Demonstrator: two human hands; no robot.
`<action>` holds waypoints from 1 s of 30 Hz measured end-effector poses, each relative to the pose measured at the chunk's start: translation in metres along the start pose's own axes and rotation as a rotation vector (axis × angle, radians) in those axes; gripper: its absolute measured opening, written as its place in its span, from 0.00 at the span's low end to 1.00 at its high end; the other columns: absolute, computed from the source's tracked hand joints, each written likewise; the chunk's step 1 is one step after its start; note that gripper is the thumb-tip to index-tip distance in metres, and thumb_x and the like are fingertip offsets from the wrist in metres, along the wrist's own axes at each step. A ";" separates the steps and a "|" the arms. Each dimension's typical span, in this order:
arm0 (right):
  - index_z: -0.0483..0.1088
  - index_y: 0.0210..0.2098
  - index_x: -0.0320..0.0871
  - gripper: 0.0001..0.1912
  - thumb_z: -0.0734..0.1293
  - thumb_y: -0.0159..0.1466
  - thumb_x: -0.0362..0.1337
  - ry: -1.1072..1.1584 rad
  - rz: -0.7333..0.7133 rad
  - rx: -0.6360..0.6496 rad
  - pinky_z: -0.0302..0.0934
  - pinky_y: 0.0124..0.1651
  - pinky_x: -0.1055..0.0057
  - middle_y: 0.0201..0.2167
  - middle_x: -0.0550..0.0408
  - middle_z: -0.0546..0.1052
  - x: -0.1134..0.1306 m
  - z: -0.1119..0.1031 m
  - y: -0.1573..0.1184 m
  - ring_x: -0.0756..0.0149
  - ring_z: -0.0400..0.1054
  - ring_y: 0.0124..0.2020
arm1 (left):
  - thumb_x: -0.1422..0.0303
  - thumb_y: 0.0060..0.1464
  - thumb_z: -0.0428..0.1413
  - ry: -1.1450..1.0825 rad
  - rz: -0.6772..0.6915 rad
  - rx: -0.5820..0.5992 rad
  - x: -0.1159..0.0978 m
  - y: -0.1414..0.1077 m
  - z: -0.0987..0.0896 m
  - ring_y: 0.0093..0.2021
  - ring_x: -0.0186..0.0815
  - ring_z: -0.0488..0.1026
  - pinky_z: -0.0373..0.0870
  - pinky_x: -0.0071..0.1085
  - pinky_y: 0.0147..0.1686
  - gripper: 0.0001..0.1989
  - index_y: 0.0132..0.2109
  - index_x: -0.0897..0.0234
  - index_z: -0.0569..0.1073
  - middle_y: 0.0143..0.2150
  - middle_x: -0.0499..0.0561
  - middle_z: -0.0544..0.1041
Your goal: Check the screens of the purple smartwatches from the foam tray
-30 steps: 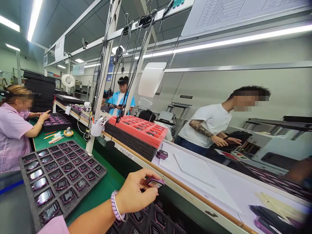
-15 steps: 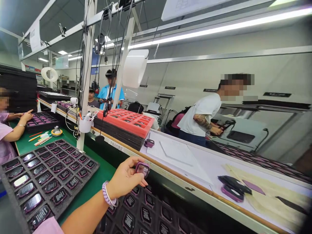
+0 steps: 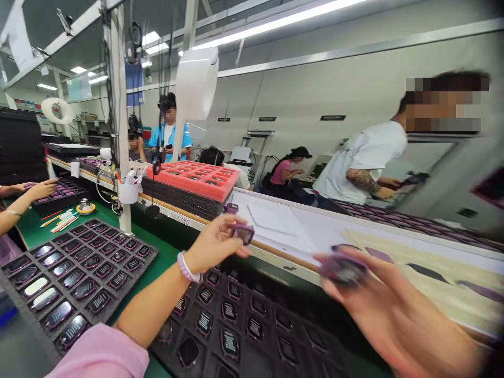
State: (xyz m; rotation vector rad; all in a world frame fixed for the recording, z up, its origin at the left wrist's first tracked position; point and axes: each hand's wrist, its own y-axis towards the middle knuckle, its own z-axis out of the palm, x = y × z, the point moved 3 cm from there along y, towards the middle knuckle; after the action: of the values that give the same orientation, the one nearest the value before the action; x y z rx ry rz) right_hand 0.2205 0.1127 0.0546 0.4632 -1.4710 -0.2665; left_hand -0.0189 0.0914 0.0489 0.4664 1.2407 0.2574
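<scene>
Left hand (image 3: 214, 242) pinched on a small purple-framed device (image 3: 243, 234), right hand (image 3: 388, 299) clasped around a blurred purplish device (image 3: 346, 269), black compartment tray (image 3: 252, 362) of similar pieces (image 3: 229, 311) lay below.

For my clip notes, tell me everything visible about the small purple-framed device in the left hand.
The small, rounded-rectangular purple-framed device has a dark, glossy-looking face set within its frame; whether the frame is metal or plastic cannot be told. It is tilted, face partly toward the camera, and held off any surface by the left hand, seen against the wood-edged white shelf. Its back is hidden.
</scene>
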 end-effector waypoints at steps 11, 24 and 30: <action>0.68 0.47 0.49 0.26 0.75 0.50 0.36 0.166 -0.189 0.291 0.70 0.35 0.62 0.40 0.54 0.78 0.040 0.031 0.092 0.63 0.70 0.29 | 0.76 0.42 0.59 0.160 0.250 0.075 -0.039 0.096 0.023 0.31 0.28 0.76 0.75 0.25 0.35 0.26 0.51 0.62 0.66 0.44 0.49 0.73; 0.68 0.49 0.50 0.28 0.75 0.48 0.36 0.151 -0.240 0.304 0.68 0.37 0.63 0.37 0.56 0.76 0.057 0.038 0.097 0.64 0.70 0.29 | 0.74 0.44 0.59 0.186 0.316 0.103 -0.049 0.097 0.038 0.31 0.30 0.75 0.75 0.28 0.35 0.27 0.53 0.61 0.67 0.42 0.49 0.74; 0.67 0.49 0.50 0.28 0.75 0.49 0.37 0.149 -0.237 0.308 0.68 0.38 0.62 0.37 0.57 0.75 0.056 0.037 0.095 0.64 0.69 0.29 | 0.73 0.46 0.59 0.221 0.319 0.090 -0.048 0.100 0.037 0.31 0.30 0.75 0.73 0.29 0.35 0.29 0.57 0.60 0.66 0.42 0.50 0.74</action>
State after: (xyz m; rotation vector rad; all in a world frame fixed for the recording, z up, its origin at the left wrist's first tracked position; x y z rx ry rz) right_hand 0.1789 0.1667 0.1487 0.8909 -1.3152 -0.1871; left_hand 0.0076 0.1512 0.1463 0.7301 1.3943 0.5373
